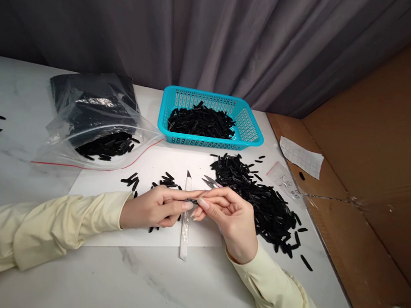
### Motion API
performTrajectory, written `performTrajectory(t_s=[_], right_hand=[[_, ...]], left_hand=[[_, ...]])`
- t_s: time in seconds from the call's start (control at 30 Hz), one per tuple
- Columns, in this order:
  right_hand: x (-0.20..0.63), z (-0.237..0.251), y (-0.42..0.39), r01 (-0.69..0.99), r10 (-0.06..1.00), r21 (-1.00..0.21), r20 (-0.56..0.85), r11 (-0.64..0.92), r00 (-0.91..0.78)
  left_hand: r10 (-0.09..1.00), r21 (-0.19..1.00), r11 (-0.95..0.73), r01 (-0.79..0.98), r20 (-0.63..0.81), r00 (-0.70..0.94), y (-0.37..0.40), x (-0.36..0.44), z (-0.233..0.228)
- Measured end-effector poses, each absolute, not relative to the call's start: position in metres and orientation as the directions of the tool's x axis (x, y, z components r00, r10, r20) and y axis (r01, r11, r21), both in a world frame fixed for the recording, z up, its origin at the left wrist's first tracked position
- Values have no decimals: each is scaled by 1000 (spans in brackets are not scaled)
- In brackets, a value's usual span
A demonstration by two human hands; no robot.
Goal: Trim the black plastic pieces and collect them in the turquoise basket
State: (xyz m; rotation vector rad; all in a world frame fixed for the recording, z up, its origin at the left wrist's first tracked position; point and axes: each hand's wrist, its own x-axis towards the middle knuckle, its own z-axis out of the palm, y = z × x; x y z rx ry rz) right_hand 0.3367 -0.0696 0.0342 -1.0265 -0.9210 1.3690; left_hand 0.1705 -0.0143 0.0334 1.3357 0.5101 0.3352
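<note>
I held a small black piece (191, 201) between my two hands, just above the white sheet (157, 167) near the middle of the table (156, 290). My left hand (152, 207) pinched its left end with thumb and fingers pressed together; my right hand (229, 218) pinched the other end in the same sort of grip, and a pair of small metal snips (210, 180) stuck out past its fingers, their points aimed far and left. The piece was slim and flat, its long axis running left to right; most of it was hidden by my fingertips.

A thin white-handled knife (185, 222) lay on the sheet under my hands, blade pointing away from me. To the right spread a loose heap of black pieces (260, 197), narrow, matte and leaf-shaped. Farther off stood a turquoise plastic basket (249, 129) with latticed walls, holding more of them. To the left lay a clear, crinkled bag (90, 127) with a red seal line.

The table was white marble-patterned and smooth. Grey curtain folds (208, 27) hung behind, brown cardboard (378, 173) on the right.
</note>
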Motion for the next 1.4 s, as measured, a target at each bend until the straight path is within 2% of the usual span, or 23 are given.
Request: performTrajectory(t_s=[0.37,0.93,1.2,1.4], right_hand=[[335,33,-70,-314,996,-948,-78,-59,47],[338,33,-70,-394,994,-913,-110,-107,-17],[335,32,-69,-281,997,-958,-69,-58,31],[335,38,-70,-39,1000,-999,12,13,18]], left_hand=[[522,980,186,68,-157,839,-14,170,36],[565,981,190,49,-150,811,-14,169,32],[575,978,198,57,-163,801,-14,171,35],[570,975,223,7,-136,810,-14,172,29]])
